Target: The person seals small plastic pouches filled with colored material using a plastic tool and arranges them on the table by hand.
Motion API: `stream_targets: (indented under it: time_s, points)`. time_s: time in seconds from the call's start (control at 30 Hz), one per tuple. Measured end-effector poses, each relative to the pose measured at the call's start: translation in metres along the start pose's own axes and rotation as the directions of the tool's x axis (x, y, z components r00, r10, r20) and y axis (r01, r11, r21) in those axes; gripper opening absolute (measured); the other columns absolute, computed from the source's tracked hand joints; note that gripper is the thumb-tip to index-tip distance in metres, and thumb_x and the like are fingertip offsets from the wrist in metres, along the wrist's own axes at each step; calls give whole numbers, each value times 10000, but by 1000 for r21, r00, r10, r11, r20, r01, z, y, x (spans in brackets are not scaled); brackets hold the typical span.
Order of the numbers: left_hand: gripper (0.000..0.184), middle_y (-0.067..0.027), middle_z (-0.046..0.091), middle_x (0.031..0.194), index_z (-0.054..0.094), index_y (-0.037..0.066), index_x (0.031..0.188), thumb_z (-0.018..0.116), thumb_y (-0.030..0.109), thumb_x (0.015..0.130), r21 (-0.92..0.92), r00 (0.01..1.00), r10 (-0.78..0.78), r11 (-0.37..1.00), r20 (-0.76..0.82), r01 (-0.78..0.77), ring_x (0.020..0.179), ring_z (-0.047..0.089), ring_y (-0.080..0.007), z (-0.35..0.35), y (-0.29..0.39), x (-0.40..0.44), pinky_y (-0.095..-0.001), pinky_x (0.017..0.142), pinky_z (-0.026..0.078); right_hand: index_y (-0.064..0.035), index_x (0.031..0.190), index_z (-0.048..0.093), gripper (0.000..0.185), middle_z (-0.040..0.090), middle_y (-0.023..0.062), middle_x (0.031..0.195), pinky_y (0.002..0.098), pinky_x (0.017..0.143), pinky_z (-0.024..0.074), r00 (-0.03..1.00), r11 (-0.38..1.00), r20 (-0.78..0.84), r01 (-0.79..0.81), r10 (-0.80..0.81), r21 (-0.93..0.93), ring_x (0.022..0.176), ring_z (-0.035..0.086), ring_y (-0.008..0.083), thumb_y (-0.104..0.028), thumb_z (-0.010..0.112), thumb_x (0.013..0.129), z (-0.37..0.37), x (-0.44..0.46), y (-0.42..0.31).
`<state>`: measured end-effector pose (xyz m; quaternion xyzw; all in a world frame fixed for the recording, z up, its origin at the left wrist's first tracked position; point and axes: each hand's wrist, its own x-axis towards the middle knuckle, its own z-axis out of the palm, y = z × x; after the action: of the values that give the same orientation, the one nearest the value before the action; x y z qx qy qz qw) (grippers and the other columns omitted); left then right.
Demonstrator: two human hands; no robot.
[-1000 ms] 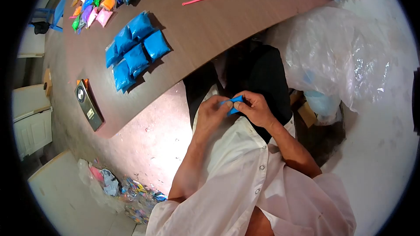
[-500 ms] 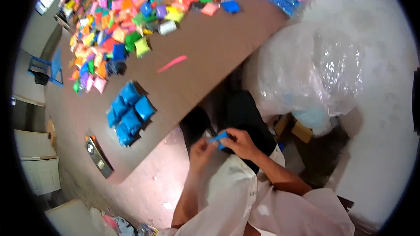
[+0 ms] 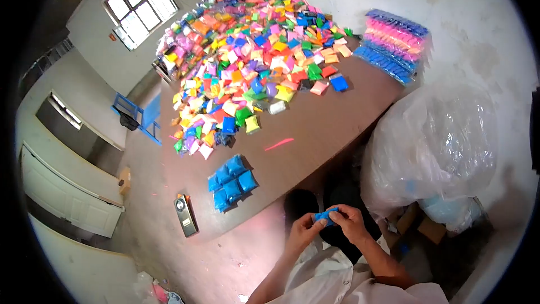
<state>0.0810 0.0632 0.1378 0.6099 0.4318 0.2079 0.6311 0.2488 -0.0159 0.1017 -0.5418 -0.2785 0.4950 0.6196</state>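
Note:
My left hand (image 3: 304,229) and my right hand (image 3: 349,222) meet above my lap, fingers closed on a small blue packet (image 3: 325,216) between them. The fingertips cover part of it. On the near left part of the table, a group of several puffy blue packets (image 3: 230,183) lies close together in rows. A thin pink strip (image 3: 279,144) rests on the tabletop farther right.
A large heap of colourful small packets (image 3: 242,67) covers the table's (image 3: 320,121) far part. Stacked blue and pink packs (image 3: 394,45) lie at its right corner. A black device (image 3: 185,214) sits near the left edge. A big clear plastic bag (image 3: 430,141) bulges on the right.
The camera view has tilted up and swung left, so table and hands appear farther right and lower. Both hands still hold the blue packet, with the fingers slightly shifted.

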Motion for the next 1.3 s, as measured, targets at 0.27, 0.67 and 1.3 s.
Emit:
stream_targets:
  time_s: [0.27, 0.67, 1.3]
  points:
    - [290, 40, 657, 857, 724, 36, 1020, 704, 324, 1044, 137, 992, 123, 982, 31, -126, 804, 563, -48, 5, 33, 8, -240, 702, 452, -37, 1106, 761, 275, 684, 1, 901, 259, 713, 503, 1000, 988, 11, -13, 11, 157, 801, 599, 87, -280, 731, 983, -6, 3, -21]
    - [281, 7, 683, 921, 718, 44, 1070, 721, 320, 1017, 115, 998, 62, 992, -4, -61, 861, 596, -90, 32, 82, 10, -277, 781, 480, -52, 1149, 733, 213, 680, -7, 967, 243, 706, 505, 995, 938, -14, 99, -100, 331, 830, 596, 70, -220, 721, 1019, -17, -3, -71]
    - [341, -2, 695, 877, 734, 31, 1111, 714, 362, 1028, 237, 870, 493, 848, -23, -474, 742, 591, -65, 28, 129, 0, -213, 636, 450, 33, 1117, 677, 274, 700, 80, 1003, 317, 826, 542, 903, 823, 70, 351, -423, 446, 926, 642, 136, -163, 738, 935, -22, -23, -111]
